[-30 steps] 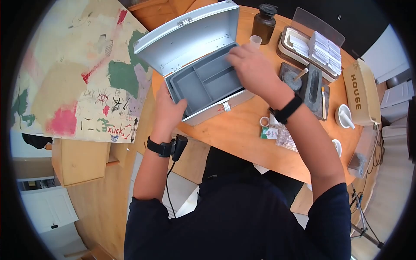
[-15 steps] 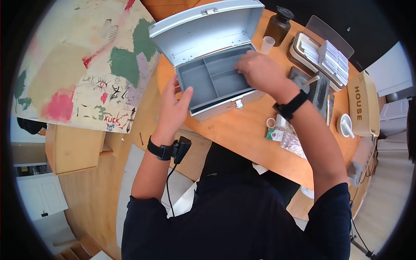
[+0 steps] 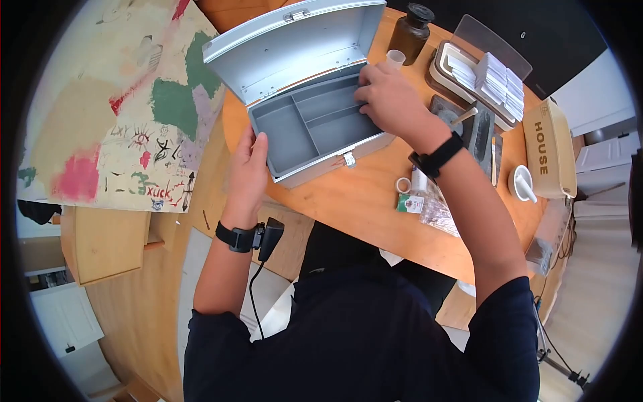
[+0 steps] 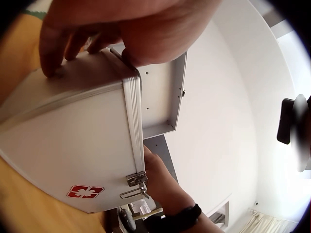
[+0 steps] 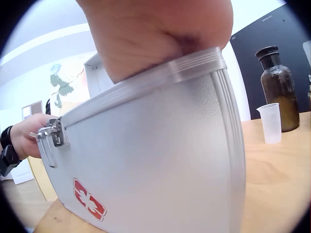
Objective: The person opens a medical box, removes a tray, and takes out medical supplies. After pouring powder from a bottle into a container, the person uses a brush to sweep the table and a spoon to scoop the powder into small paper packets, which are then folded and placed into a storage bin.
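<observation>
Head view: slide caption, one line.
Left hand at the side of an open metal box, right hand at its gray tray.

Can't make out the right hand's point(image 3: 395, 104) fingertips in the right wrist view, the case point(image 5: 155, 145) wall hides them. Left hand point(image 4: 129, 29) gets chopped by the top edge in its own wrist view. Packet point(image 3: 410, 203) print, between right hand and person? Way too tiny.

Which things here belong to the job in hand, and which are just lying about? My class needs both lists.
Likely in the job:
open metal case
grey divided tray inside it, with the right grip at its end

Likely just lying about:
brown bottle
translucent cup
white mortar
HOUSE container
</observation>
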`<state>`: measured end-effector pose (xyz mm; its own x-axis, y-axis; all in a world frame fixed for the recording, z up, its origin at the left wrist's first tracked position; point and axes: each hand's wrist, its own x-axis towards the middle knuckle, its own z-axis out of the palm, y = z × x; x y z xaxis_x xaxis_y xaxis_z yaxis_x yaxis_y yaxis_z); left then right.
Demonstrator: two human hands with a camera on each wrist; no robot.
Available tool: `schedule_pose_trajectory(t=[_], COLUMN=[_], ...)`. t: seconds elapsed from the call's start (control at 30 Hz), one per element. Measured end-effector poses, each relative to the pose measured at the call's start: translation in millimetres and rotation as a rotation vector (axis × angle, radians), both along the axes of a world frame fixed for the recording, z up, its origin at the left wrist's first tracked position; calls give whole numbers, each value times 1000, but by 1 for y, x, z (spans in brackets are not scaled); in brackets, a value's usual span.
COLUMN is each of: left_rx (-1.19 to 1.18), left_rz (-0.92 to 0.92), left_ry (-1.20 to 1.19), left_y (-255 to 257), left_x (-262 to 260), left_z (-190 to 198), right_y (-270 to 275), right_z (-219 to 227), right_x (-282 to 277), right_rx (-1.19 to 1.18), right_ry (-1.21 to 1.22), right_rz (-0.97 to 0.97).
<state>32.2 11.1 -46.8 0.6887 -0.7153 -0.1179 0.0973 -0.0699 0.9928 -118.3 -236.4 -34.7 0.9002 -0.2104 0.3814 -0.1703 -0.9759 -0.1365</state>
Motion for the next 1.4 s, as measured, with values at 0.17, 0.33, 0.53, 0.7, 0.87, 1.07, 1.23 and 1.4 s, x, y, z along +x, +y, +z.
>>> schedule_pose_trajectory(t=[0.17, 0.33, 0.53, 0.7, 0.87, 1.07, 1.23, 1.4], left_rx=[82, 54, 0, -18, 108, 142, 16, -102], left_rz=[48, 100, -30, -28, -18, -68, 215, 73], left_ry=[3, 97, 77, 11, -89, -123, -271, -533], left_y=[7, 4, 0, -1, 0, -2, 2, 34], left_x=[6, -1, 6, 2, 3, 17, 7, -44], left_z=[-10, 0, -16, -16, -8, -21, -12, 34], right_y=[-3, -3, -8, 1, 11, 59, 115, 170], right_z=[3, 18, 13, 7, 13, 38, 4, -41], right_x=[4, 1, 4, -2, -21, -133, -242, -300], right_rx=[-51, -158, -162, -110, 123, 391, 422, 593], right_ry=[21, -61, -13, 54, -306, -443, -385, -386], right_rz=[86, 68, 29, -13, -117, -350, -611, -818])
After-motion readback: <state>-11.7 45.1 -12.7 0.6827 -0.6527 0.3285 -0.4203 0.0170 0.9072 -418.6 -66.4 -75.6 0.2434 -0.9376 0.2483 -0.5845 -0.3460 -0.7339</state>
